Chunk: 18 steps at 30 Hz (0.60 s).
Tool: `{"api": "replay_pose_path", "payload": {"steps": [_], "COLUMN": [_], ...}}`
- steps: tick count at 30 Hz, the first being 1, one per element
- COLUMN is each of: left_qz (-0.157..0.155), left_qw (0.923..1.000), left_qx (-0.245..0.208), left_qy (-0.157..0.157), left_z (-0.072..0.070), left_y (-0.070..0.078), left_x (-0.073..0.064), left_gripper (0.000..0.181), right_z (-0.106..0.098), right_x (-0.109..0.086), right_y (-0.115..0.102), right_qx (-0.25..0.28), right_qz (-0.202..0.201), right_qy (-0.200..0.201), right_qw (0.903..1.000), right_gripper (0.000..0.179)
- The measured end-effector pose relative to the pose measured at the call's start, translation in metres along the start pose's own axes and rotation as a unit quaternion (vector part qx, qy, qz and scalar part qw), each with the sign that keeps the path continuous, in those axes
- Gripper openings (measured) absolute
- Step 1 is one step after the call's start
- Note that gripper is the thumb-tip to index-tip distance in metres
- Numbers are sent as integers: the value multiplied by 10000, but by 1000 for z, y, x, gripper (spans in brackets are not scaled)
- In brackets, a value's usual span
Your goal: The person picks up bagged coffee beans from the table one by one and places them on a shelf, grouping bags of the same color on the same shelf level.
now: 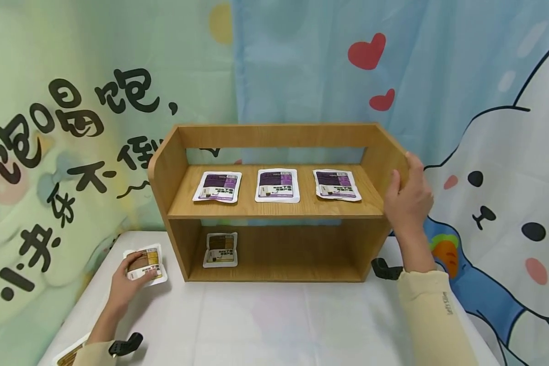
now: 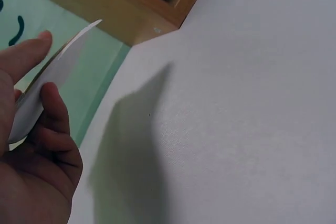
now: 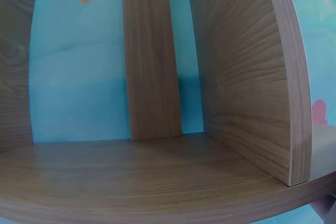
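My left hand (image 1: 127, 284) pinches a white-edged flat packet (image 1: 147, 265) with a brown and yellow label, above the table left of the wooden shelf (image 1: 274, 217). In the left wrist view the packet (image 2: 58, 72) is seen nearly edge-on, its white back towards the fingers (image 2: 55, 103). The right hand (image 1: 409, 201) holds the edge of the shelf's right side panel, thumb and fingers on it. On the lower tier, at the left, a similar brown-labelled packet (image 1: 220, 250) leans back. Three purple-labelled packets (image 1: 277, 185) lie spaced along the upper tier.
Another packet (image 1: 70, 353) lies at the table's front left, partly hidden by the left sleeve. The white table (image 1: 274, 320) carries the shelf. Printed curtains (image 1: 302, 61) hang behind and beside it. Black wrist mounts (image 1: 125, 344) stick out from both forearms.
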<state>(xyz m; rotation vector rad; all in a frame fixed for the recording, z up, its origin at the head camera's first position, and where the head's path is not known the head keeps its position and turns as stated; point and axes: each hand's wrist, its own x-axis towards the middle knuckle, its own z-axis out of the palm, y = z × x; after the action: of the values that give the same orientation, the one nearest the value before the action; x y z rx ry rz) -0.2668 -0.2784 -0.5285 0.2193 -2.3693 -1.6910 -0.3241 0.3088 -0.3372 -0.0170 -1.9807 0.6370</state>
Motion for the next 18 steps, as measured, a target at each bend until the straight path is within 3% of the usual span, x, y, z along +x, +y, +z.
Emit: {"api": "replay_pose_path", "payload": {"steps": [5, 12, 18], "left_qz": [109, 250, 215], "left_qw": [9992, 9967, 9977], "left_qx": [144, 16, 55], "left_qy": [-345, -773, -642], "left_z": [6, 18, 17], "left_y": [9, 18, 21], "left_x": [-15, -39, -56], "left_gripper": [75, 79, 80], "right_z": [-1, -3, -2], "right_x": [1, 1, 0], "right_y": [2, 2, 0], "right_qx": [-2, 15, -3], "right_qz": [-47, -5, 50], "right_qy": [21, 54, -15], "right_qw": [10000, 10000, 10000], "right_gripper": [39, 39, 40]}}
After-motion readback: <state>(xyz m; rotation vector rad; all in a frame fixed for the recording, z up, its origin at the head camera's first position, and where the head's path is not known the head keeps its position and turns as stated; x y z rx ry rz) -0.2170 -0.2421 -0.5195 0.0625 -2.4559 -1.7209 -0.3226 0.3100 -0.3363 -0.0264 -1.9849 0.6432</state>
